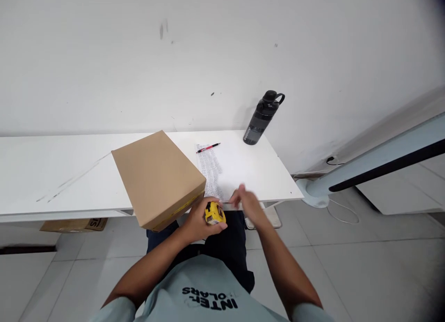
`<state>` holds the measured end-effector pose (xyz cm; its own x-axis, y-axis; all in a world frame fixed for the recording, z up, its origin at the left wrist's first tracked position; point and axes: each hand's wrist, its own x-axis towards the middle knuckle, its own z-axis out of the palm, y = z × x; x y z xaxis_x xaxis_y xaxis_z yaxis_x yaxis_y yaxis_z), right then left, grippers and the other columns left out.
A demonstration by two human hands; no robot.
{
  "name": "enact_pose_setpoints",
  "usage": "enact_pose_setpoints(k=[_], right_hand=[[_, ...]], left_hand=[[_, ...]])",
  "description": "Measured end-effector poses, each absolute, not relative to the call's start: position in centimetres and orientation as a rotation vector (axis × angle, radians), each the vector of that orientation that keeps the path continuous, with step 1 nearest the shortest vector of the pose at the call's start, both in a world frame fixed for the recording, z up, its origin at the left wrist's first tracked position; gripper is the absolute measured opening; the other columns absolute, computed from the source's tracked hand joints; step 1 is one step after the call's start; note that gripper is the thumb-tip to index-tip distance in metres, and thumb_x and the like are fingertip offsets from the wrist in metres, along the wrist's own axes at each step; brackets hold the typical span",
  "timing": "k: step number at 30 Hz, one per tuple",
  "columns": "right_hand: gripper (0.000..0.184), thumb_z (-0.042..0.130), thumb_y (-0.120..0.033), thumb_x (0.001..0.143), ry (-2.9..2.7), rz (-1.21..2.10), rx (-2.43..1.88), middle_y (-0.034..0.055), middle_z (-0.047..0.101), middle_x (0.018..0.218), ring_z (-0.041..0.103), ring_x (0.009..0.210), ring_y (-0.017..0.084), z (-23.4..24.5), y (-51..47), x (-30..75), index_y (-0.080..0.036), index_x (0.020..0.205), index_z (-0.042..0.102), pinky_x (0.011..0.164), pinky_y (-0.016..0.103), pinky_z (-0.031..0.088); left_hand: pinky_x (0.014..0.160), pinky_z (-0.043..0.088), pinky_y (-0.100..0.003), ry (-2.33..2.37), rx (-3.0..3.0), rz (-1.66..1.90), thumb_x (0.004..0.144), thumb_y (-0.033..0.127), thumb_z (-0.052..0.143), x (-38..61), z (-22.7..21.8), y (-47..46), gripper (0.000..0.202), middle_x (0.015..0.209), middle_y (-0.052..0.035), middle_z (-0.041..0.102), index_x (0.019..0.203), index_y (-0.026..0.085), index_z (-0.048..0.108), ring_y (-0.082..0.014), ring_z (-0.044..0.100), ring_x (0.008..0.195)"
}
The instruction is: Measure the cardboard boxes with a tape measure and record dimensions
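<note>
My left hand (199, 221) is closed round a yellow tape measure (214, 213) at the near edge of the white table (52, 173). A short length of metal tape runs right from it to my right hand (247, 202), whose fingers pinch the tape's end; that hand is blurred by motion. Just left of the tape measure a brown cardboard box (158, 176) lies flat on the table, its near corner overhanging the edge.
A sheet of paper with printed text (210, 169) lies behind my hands, a red pen (207, 148) at its top. A dark water bottle (261, 119) stands at the back right by the wall. Under the table lies flat cardboard (74, 225).
</note>
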<state>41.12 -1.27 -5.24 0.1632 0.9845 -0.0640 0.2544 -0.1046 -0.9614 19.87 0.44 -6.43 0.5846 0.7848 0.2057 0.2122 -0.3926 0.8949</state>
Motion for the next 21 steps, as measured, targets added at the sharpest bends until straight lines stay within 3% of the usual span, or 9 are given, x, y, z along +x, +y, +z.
enact_pose_setpoints(k=[1, 3, 6, 8, 10, 13, 16, 19, 21], right_hand=[[0.082, 0.018, -0.078, 0.097, -1.235, 0.796, -1.693, 0.0061, 0.06, 0.054, 0.06, 0.057, 0.022, -4.7, 1.3, 42.7, -0.02, 0.064, 0.066, 0.063, 0.037, 0.052], [0.075, 0.014, -0.059, 0.105, -1.476, 0.448, -1.865, 0.0115, 0.071, 0.077, 0.067, 0.077, 0.024, -3.4, 6.7, 45.0, -0.016, 0.087, 0.073, 0.076, 0.036, 0.053], [0.04, 0.043, -0.036, 0.103, -1.681, 0.397, -1.881, 0.0146, 0.075, 0.108, 0.066, 0.099, 0.028, -2.0, 14.5, 45.9, -0.016, 0.128, 0.067, 0.087, 0.037, 0.048], [0.039, 0.053, -0.023, 0.097, -1.79, 0.441, -1.896, 0.0155, 0.074, 0.109, 0.067, 0.098, 0.028, -1.8, 18.4, 45.4, -0.017, 0.135, 0.064, 0.086, 0.036, 0.046], [0.036, 0.056, -0.018, 0.094, -1.87, 0.487, -1.903, 0.0162, 0.074, 0.109, 0.066, 0.098, 0.028, -2.3, 21.0, 44.8, -0.017, 0.128, 0.067, 0.085, 0.034, 0.045], [0.025, 0.057, -0.019, 0.093, -1.911, 0.528, -1.867, 0.0169, 0.074, 0.112, 0.065, 0.099, 0.027, -3.7, 22.3, 44.4, -0.016, 0.115, 0.069, 0.085, 0.034, 0.043], [0.025, 0.048, -0.026, 0.099, -1.838, 0.537, -1.794, 0.0162, 0.074, 0.108, 0.064, 0.093, 0.026, -4.8, 21.2, 44.5, -0.016, 0.118, 0.062, 0.082, 0.034, 0.043], [0.035, 0.041, -0.044, 0.103, -1.719, 0.566, -1.682, 0.0096, 0.073, 0.095, 0.062, 0.08, 0.022, -5.7, 18.0, 44.7, -0.018, 0.122, 0.055, 0.076, 0.032, 0.045], [0.043, 0.044, -0.06, 0.098, -1.668, 0.625, -1.595, 0.0041, 0.069, 0.084, 0.058, 0.07, 0.018, -6.3, 15.5, 44.9, -0.02, 0.111, 0.057, 0.07, 0.03, 0.045]], left_hand=[[0.099, 0.053, -0.04, 0.819, 1.933, 0.795, 0.073, 0.041, 0.083, 20.4, -6.6, 1.0, 0.06, 0.119, -0.0082, 0.071, 0.124, 0.024, 0.056, -0.0249, 0.069, 0.108], [0.103, 0.05, -0.042, 0.845, 2.028, 0.748, 0.068, 0.042, 0.086, 21.5, -6.9, 2.1, 0.061, 0.119, -0.0076, 0.07, 0.12, 0.024, 0.059, -0.0268, 0.067, 0.111], [0.104, 0.047, -0.043, 0.881, 2.081, 0.674, 0.068, 0.045, 0.088, 22.6, -7.5, 3.6, 0.064, 0.124, -0.0086, 0.069, 0.121, 0.023, 0.06, -0.0283, 0.064, 0.116], [0.102, 0.048, -0.041, 0.894, 2.069, 0.661, 0.067, 0.046, 0.088, 22.9, -7.9, 4.3, 0.065, 0.124, -0.0088, 0.069, 0.122, 0.023, 0.06, -0.0279, 0.064, 0.114], [0.099, 0.049, -0.039, 0.89, 2.059, 0.646, 0.067, 0.046, 0.089, 22.9, -8.1, 4.7, 0.065, 0.122, -0.008, 0.07, 0.12, 0.023, 0.061, -0.027, 0.065, 0.111], [0.095, 0.05, -0.037, 0.878, 2.029, 0.612, 0.068, 0.048, 0.088, 22.6, -8.0, 5.0, 0.065, 0.118, -0.0064, 0.07, 0.121, 0.023, 0.062, -0.0255, 0.066, 0.107], [0.095, 0.05, -0.035, 0.877, 1.991, 0.594, 0.069, 0.052, 0.087, 22.3, -7.8, 5.1, 0.068, 0.118, -0.0061, 0.07, 0.124, 0.022, 0.061, -0.0243, 0.066, 0.106], [0.094, 0.05, -0.034, 0.86, 1.952, 0.618, 0.07, 0.051, 0.087, 22.2, -7.7, 5.2, 0.067, 0.118, -0.0063, 0.069, 0.124, 0.022, 0.06, -0.0234, 0.065, 0.105], [0.094, 0.05, -0.034, 0.843, 1.94, 0.632, 0.07, 0.05, 0.087, 22.2, -7.7, 5.2, 0.066, 0.118, -0.0062, 0.069, 0.123, 0.022, 0.06, -0.0233, 0.065, 0.104]])
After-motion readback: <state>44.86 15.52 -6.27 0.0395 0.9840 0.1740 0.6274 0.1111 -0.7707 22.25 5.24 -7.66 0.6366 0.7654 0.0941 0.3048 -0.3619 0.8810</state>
